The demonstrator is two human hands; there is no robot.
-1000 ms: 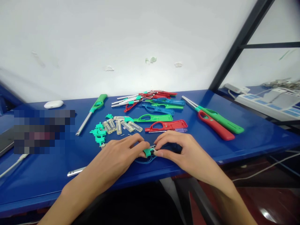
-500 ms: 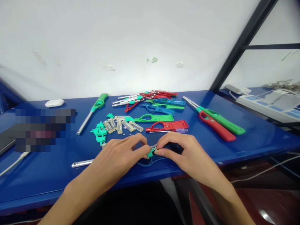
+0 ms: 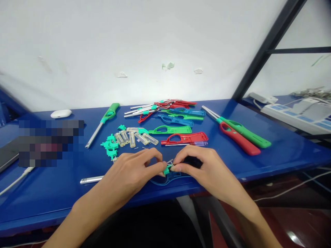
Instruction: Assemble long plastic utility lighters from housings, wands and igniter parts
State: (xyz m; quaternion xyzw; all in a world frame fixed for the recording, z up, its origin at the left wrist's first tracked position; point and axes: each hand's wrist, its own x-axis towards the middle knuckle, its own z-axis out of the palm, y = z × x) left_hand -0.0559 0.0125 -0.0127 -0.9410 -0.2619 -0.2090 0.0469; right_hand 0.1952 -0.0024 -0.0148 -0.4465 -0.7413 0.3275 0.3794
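Note:
My left hand [image 3: 137,168] pinches a small teal plastic part [image 3: 167,170] between thumb and fingers. Thumb and forefinger of my right hand [image 3: 196,162] close on a thin pale wire [image 3: 170,163] at that part. Beneath both hands lies a translucent blue lighter handle half [image 3: 165,182] near the table's front edge, partly covered by them. A silver lighter tube [image 3: 91,179] sticks out to the left from behind my left wrist. Beyond my hands, a red handle half [image 3: 186,138] lies with a screwdriver [image 3: 199,143] along its near side.
Clear fuel tanks [image 3: 132,139] and teal parts [image 3: 111,144] lie left of centre. A pile of tubes and handle halves [image 3: 176,104] sits by the wall. Whole lighters, a green one [image 3: 110,113] and a red one [image 3: 239,139], flank it. A power strip [image 3: 294,117] stands right.
The hands stay almost in place. The teal part and wire have shifted very slightly between the fingers; the view has moved a little.

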